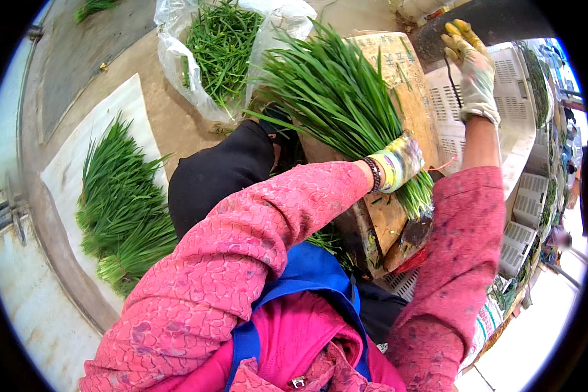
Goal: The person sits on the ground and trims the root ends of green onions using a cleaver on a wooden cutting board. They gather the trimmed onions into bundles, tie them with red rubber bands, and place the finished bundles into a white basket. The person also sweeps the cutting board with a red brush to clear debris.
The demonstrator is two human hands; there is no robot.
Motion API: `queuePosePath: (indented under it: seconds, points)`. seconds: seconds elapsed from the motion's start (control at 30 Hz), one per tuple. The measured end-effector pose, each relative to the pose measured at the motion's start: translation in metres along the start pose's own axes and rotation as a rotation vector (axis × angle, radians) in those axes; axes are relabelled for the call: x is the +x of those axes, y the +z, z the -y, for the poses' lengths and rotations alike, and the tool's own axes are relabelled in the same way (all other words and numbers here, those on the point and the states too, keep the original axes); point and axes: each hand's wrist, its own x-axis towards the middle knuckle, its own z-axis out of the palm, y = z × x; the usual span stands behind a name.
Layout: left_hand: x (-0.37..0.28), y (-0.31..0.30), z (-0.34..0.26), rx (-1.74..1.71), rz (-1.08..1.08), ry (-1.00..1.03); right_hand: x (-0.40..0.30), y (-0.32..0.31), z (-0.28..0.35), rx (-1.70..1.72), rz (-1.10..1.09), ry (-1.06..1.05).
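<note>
My left hand [404,158], in a stained patterned glove, is closed around a bundle of long green leaves, apparently Chinese chives [340,93]. The leaf tips fan away from me and the pale cut stems [416,196] stick out below the hand. The bundle lies over a worn wooden board [414,105]. A thin red tie [443,164] shows beside the glove. My right hand [473,68], in a pale glove with yellow fingertips, is raised beyond the board's right side. A thin dark strip [452,81] shows beside its palm; whether the hand holds it is unclear.
White slotted plastic crates [512,73] line the right side, with more crates [529,201] nearer me. A clear plastic bag [176,54] holds loose green leaves [223,46]. Several chive bundles [122,201] lie on a white sheet [120,105] at the left.
</note>
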Motion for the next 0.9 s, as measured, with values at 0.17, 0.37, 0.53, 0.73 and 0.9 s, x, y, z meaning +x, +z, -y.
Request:
queuePosePath:
  seconds: [0.17,0.37,0.53,0.73,0.9]
  points:
    - [0.002,0.008,0.004,-0.08,-0.07,0.018,-0.043,-0.097,0.007,-0.804,0.173,0.075]
    - [-0.009,-0.018,0.016,-0.171,-0.144,0.042,-0.182,-0.162,0.008,-0.149,-0.451,0.253]
    - [-0.036,-0.093,0.014,-0.312,-0.434,-0.003,-0.272,-0.148,0.035,0.232,-0.509,0.254]
    - [-0.075,-0.127,-0.012,-1.39,-0.418,0.14,-0.31,-0.071,0.077,0.247,-0.165,-0.025]
    - [-0.124,-0.15,-0.076,-1.401,-0.645,-0.032,-0.317,-0.023,0.156,0.2,-0.306,-0.308]
